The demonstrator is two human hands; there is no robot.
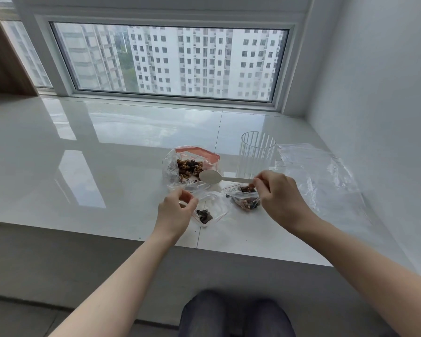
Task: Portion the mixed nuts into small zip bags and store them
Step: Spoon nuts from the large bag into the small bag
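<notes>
Head view, frame centre. My left hand point(176, 210) pinches the mouth of a small bag point(210, 210) holding few nuts. My right hand point(276, 193) grips the spoon point(212, 176) handle, bowl empty over the big nut bag point(188, 167). A fuller bag point(246, 199) lies right of centre. Best scoop level, keep the mouth wide, tip low inside. Glossy white bench point(107, 166), glass point(257, 154) and loose plastic point(321, 171) at right; window point(168, 62) above.
</notes>
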